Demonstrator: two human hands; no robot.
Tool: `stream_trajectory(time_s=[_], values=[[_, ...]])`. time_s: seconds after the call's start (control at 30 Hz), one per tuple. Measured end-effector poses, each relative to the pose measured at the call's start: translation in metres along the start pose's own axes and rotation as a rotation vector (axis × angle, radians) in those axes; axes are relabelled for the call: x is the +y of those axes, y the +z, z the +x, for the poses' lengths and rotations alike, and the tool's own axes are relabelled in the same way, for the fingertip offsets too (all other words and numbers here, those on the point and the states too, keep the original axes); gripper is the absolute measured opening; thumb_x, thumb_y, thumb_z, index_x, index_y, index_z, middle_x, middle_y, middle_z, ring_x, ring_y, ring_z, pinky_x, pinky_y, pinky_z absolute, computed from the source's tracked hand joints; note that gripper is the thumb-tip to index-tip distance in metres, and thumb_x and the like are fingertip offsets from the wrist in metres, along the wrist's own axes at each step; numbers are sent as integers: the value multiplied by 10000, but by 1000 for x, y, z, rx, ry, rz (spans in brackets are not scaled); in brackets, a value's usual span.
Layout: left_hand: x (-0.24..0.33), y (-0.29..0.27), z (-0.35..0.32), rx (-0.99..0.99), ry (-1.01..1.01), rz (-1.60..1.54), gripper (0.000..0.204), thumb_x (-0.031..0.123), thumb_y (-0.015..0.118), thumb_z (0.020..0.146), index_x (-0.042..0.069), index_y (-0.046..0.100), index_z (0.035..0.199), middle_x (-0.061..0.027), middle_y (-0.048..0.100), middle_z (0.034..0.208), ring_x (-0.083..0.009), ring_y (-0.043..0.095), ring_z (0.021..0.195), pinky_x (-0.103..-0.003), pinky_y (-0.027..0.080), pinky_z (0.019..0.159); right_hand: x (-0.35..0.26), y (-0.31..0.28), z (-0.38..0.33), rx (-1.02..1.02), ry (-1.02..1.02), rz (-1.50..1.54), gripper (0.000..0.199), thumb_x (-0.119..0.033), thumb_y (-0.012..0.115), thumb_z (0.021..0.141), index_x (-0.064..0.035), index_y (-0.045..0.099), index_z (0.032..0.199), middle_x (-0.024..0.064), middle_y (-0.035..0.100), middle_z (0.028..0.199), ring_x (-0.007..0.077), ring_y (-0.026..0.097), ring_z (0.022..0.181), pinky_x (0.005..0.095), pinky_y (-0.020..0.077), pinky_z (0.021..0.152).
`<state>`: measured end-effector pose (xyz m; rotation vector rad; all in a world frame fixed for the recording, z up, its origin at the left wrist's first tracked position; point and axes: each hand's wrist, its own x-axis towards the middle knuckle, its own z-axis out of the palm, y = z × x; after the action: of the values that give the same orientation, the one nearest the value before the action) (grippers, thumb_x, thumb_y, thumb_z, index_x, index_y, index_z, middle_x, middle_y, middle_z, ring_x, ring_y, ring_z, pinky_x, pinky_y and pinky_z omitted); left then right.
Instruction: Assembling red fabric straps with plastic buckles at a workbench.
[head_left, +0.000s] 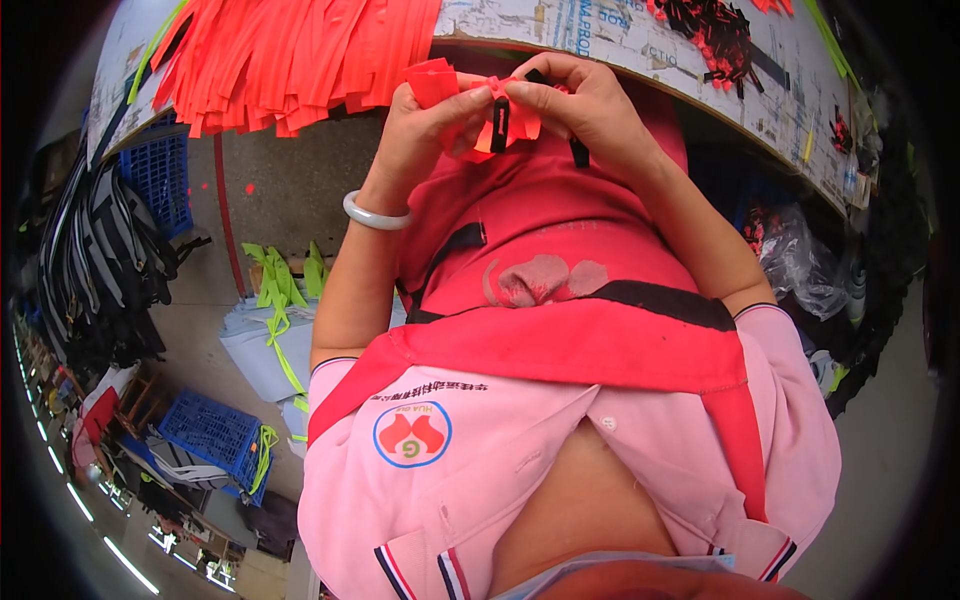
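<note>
Close to the table's near edge, both my hands are raised in front of my red apron. My left hand (425, 125), with a pale bangle (376, 212) on its wrist, pinches a folded orange-red fabric strip (432, 83). Against it, my right hand (585, 105) pinches a short black strap piece (500, 125) between thumb and forefinger. The two pieces meet between my thumbs, and the fingers hide exactly how they join. Another black end (579, 152) hangs below my right fingers.
Many orange-red strips (290, 60) drape over the table's edge at the left. Small black and red pieces (715, 40) are heaped at the right on the white, worn tabletop (620, 35). Blue crates (210, 430) and black straps (100, 250) stand at the left.
</note>
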<state>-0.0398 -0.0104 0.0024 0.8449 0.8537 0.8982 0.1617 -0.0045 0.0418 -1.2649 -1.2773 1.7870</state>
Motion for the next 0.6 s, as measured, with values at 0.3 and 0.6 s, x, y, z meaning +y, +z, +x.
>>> stream_trajectory(time_s=[0.3, 0.6], values=[[3, 0, -1, -30, 40, 88, 165, 136, 630, 893, 0, 672, 978, 10, 564, 638, -56, 481, 509, -205, 339, 455, 7, 2, -1, 41, -96, -43, 203, -195, 663, 892, 3, 639, 930, -29, 538, 656, 18, 451, 555, 183, 373, 481], [-5, 2, -1, 13, 157, 114, 194, 159, 643, 906, 3, 668, 1019, 9, 586, 661, -49, 490, 519, -196, 352, 455, 10, 9, 1, 104, -199, -33, 180, -173, 648, 909, -9, 649, 984, -34, 567, 717, 8, 482, 617, 175, 395, 529]])
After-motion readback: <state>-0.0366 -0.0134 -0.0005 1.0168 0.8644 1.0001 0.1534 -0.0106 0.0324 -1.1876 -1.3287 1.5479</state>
